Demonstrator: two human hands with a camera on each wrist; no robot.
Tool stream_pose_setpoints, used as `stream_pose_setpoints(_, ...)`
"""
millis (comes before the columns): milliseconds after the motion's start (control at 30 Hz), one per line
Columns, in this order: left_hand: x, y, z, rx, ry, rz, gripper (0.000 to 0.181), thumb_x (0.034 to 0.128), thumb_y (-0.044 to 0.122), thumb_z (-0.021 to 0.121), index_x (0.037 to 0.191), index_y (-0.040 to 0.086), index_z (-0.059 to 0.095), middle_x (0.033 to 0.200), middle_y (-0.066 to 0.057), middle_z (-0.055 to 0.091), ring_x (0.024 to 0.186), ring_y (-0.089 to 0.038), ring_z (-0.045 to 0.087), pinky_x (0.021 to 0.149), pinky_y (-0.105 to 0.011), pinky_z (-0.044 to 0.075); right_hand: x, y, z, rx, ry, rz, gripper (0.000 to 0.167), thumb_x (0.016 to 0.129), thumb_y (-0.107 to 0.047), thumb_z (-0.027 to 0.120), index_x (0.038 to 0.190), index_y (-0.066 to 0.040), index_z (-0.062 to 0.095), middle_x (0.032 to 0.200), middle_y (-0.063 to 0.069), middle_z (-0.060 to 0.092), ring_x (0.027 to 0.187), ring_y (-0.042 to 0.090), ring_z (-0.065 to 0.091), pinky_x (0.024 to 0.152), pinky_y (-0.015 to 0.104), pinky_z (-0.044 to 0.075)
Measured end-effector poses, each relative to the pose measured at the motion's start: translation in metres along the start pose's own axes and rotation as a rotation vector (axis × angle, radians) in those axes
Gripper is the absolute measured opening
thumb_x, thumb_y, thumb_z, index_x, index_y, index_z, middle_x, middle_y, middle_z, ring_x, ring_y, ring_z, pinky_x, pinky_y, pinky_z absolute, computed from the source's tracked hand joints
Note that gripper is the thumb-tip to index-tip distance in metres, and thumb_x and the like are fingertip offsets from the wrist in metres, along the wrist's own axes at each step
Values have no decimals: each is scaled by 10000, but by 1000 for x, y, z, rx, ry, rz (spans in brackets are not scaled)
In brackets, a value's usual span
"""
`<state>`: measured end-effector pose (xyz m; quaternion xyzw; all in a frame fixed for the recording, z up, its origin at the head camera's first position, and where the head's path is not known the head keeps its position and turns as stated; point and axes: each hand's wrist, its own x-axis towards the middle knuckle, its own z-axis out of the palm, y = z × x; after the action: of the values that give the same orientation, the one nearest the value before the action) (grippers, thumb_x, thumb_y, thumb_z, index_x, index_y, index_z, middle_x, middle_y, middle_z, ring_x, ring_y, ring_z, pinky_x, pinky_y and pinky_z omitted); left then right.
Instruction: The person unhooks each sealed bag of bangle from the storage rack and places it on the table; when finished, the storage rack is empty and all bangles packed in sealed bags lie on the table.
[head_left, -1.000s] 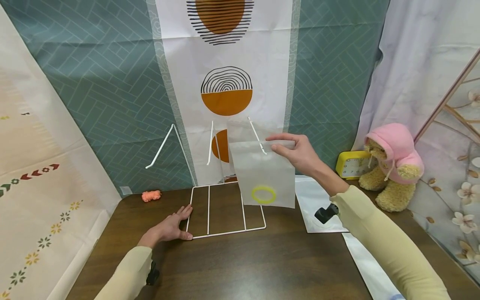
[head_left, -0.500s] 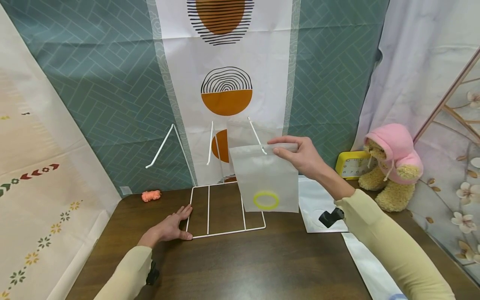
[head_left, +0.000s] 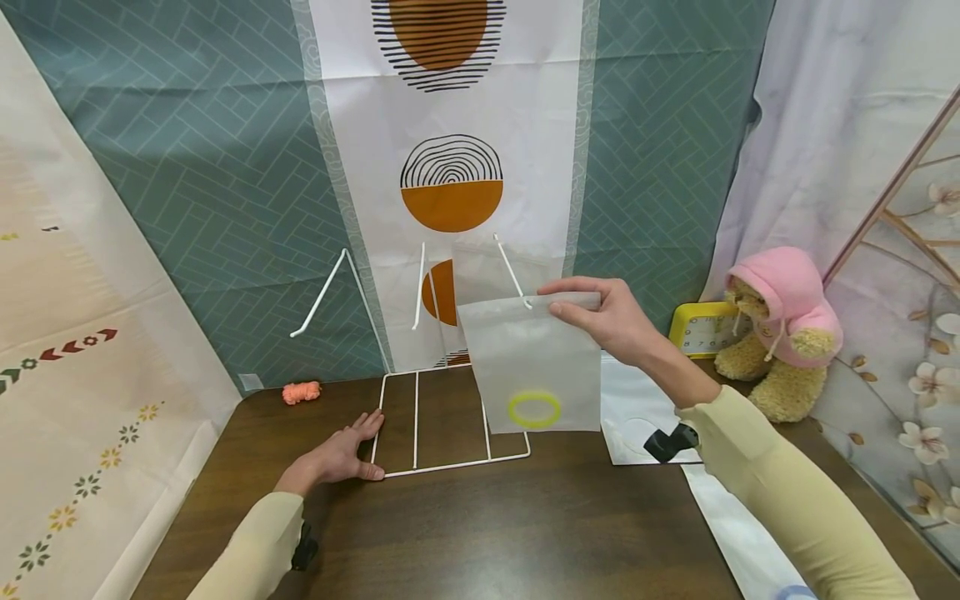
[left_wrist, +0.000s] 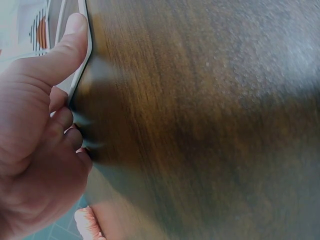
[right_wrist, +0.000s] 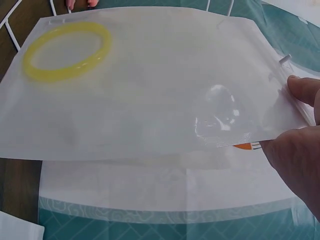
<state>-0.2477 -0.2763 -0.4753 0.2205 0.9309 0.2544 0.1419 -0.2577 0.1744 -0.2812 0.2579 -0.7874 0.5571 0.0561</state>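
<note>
The right hand pinches the right end of the top edge of a translucent bag between thumb and fingers, the bag hanging down over the right part of a white wire rack. The tip of the rack's right prong shows in front of that top edge, just left of the fingers (whether it passes through a hole, I cannot tell). A yellow ring lies low in the bag. The left hand rests at the near left corner of the rack's base, thumb and fingers spread apart and touching the wire. The rack stands on a dark wooden bench. An orange bundle lies at the far left; at the far right sit a yellow clock and a teddy bear in a pink hood, with a white packet partly under the right wrist.
</note>
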Motion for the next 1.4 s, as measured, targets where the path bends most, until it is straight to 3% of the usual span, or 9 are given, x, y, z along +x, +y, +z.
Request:
stream_pose_setpoints(733,1,-1,1,5,13,3,1013,774,290,861,1502,-125,293,1585,-315,188,1436,-539,125,1108,-685,138,-19,-9,-8,35,-17,-1,309,949,-144,707,1229,-14,697,1088,96,724,820,236,696,714,320,568)
stream_pose_setpoints(1100,0,-1,1,3,10,3,1013,777,293,860,1502,-127,291,1585,-317,184,1435,-541,128,1105,-688,141,-32,-9,-14,37,-1,2,279,940,-139,718,1194,-24,714,1106,53,714,823,221,692,702,329,572)
stream_pose_setpoints(1400,1,-2,0,-2,4,-1,1019,775,296,859,1508,-120,286,1590,-311,175,1437,-537,126,1110,-684,132,-48,-5,-15,38,-28,78,301,946,-153,713,1212,-13,697,1084,98,724,808,267,718,698,382,595)
